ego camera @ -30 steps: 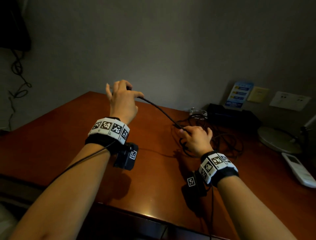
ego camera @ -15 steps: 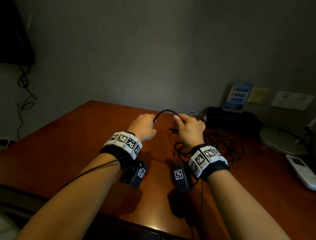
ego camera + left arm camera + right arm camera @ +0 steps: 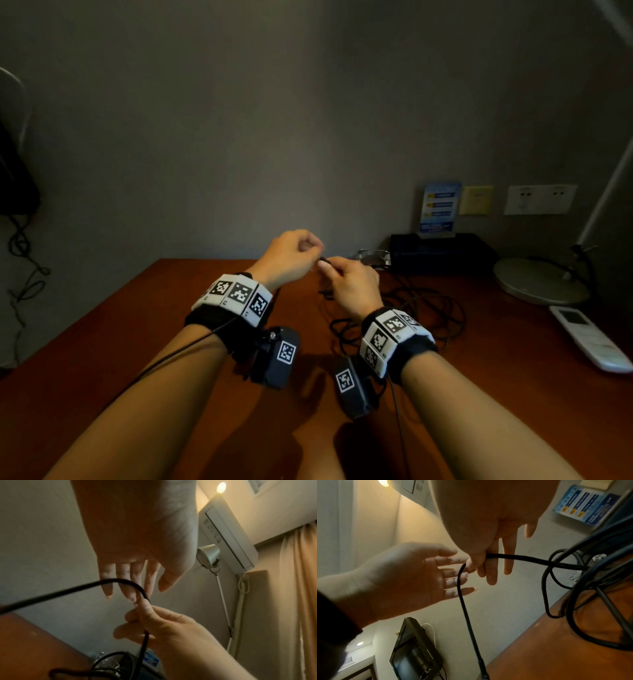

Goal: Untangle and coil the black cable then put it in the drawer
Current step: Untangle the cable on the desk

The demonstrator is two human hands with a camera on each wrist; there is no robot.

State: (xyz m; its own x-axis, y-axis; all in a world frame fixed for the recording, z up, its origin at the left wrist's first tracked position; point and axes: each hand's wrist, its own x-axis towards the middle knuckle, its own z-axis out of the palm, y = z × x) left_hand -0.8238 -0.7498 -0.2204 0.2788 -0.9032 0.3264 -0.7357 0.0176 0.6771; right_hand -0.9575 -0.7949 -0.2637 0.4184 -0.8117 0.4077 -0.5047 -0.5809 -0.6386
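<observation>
The right hand (image 3: pixel 352 286) pinches the black cable (image 3: pixel 462 599) at a bend; the left hand (image 3: pixel 412 573) is open beside it — feed even loops, keeping the tangle (image 3: pixel 424 308) near the table's (image 3: pixel 137 325) far edge slack.

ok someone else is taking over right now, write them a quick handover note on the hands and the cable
Right hand: pinches the black cable between thumb and index finger, raised above the desk.
Left hand: open, fingers straight beside the cable's bend, holding nothing.
Cable: one end hangs down from the right hand's pinch; the rest lies in a loose tangle on the desk behind the right wrist.
Done: one end is picked out and lifted.
Left: untangle the pile, wind it into a coil, put it in the drawer. No drawer shows in these views.
</observation>
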